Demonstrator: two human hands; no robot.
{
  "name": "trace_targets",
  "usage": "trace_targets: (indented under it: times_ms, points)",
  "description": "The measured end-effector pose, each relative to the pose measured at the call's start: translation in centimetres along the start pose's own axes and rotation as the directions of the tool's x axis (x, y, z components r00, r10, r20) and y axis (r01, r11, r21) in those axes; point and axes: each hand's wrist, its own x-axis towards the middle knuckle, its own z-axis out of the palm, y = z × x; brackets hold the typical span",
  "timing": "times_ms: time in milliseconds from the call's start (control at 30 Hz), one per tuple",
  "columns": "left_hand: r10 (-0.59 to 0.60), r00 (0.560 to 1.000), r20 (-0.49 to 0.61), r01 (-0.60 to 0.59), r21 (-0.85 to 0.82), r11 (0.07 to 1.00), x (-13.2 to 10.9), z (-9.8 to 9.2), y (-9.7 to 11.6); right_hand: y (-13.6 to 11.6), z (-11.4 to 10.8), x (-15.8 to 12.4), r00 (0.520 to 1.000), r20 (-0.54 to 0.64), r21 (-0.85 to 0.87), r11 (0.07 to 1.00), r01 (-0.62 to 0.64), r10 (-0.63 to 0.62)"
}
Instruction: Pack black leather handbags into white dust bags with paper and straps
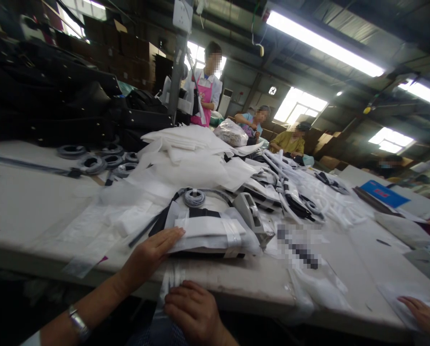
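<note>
A black bag (200, 254) wrapped partly in white sheet lies near the table's front edge, with a white wrapped strip (204, 227) across its top. My left hand (160, 244) rests on the bundle's left end, fingers stretched out together. Below the table edge, my right hand (193, 307) has its fingers curled round a clear plastic bag (171, 278). A grey coiled cord (194, 197) sits just behind the bundle. To its right stands a grey tape dispenser (249, 214).
White sheets (189, 166) are heaped behind, beside several grey coils (91, 164) and piled black bags (56, 96). Straps and black pieces lie back right. A co-worker's hands (422, 315) press on plastic at the right edge. Other people (204, 89) work farther back.
</note>
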Motion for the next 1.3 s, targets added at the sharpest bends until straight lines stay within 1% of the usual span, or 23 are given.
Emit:
trace_targets:
  times_ms: [100, 200, 333, 400, 533, 633, 700, 767, 800, 867, 933, 1033, 1100, 1167, 1200, 1300]
  points:
    - [0.032, 0.999, 0.006, -0.033, 0.027, 0.999, 0.0, -0.1, 0.2, 0.1, -0.6, 0.6, 0.997, 0.066, 0.004, 1.000, 0.027, -0.027]
    - [0.054, 0.999, 0.004, -0.054, 0.057, 0.997, -0.3, 0.0, 0.4, 0.0, -1.4, 1.5, 0.994, 0.092, 0.009, 0.998, 0.054, -0.055]
    - [0.039, 0.999, -0.019, -0.038, 0.088, 0.995, -1.0, 0.4, 1.1, 0.2, -2.8, 2.6, 0.991, 0.116, -0.006, 0.998, 0.067, -0.066]
    - [0.020, 1.000, -0.023, -0.018, 0.097, 0.995, -1.4, 0.6, 1.4, 0.5, -3.5, 3.3, 0.992, 0.109, -0.001, 0.998, 0.059, -0.058]
    - [0.037, 0.999, -0.039, -0.033, 0.103, 0.994, -1.9, 0.7, 1.6, 1.7, -4.7, 5.5, 0.997, 0.070, 0.080, 0.996, -0.033, 0.027]
    - [0.071, 0.996, -0.062, -0.064, 0.107, 0.992, -2.1, 0.7, 1.5, 3.0, -5.3, 7.6, 0.995, 0.075, 0.097, 0.992, -0.078, 0.071]
    - [0.055, 0.997, -0.061, -0.047, 0.123, 0.991, -2.1, 0.5, 1.7, 3.9, -5.6, 8.9, 0.993, 0.113, 0.047, 0.998, -0.049, 0.043]
    - [0.016, 0.999, -0.051, -0.009, 0.146, 0.989, -2.0, 0.2, 2.2, 4.9, -5.7, 10.0, 0.988, 0.157, -0.008, 1.000, 0.000, 0.002]
    - [-0.002, 0.999, -0.045, 0.009, 0.156, 0.988, -1.9, 0.1, 2.4, 5.4, -5.7, 10.5, 0.984, 0.181, -0.020, 1.000, 0.003, 0.001]
    - [-0.027, 0.998, -0.049, 0.035, 0.157, 0.987, -1.7, -0.1, 2.9, 6.4, -5.5, 11.2, 0.973, 0.227, -0.021, 0.999, -0.046, 0.050]
    - [-0.049, 0.996, -0.070, 0.058, 0.136, 0.989, -1.6, -0.3, 3.2, 7.4, -5.0, 11.5, 0.949, 0.273, 0.005, 0.986, -0.167, 0.159]
    - [-0.131, 0.986, -0.099, 0.141, 0.103, 0.985, -1.7, -0.3, 3.6, 8.6, -4.3, 11.7, 0.898, 0.307, 0.039, 0.938, -0.344, 0.316]
    - [-0.221, 0.970, -0.101, 0.230, 0.087, 0.969, -1.7, -0.3, 3.8, 9.2, -4.0, 11.8, 0.853, 0.328, 0.054, 0.893, -0.446, 0.406]
    - [-0.275, 0.955, -0.108, 0.284, 0.077, 0.956, -1.7, -0.2, 4.0, 9.6, -3.8, 11.9, 0.809, 0.350, 0.066, 0.850, -0.523, 0.472]
    - [-0.278, 0.953, -0.118, 0.289, 0.079, 0.954, -1.6, -0.2, 4.1, 9.8, -3.7, 12.0, 0.792, 0.358, 0.079, 0.829, -0.554, 0.495]
    - [-0.264, 0.951, -0.162, 0.283, 0.112, 0.952, -1.4, 0.3, 4.2, 10.1, -3.2, 12.0, 0.772, 0.344, 0.089, 0.799, -0.594, 0.535]
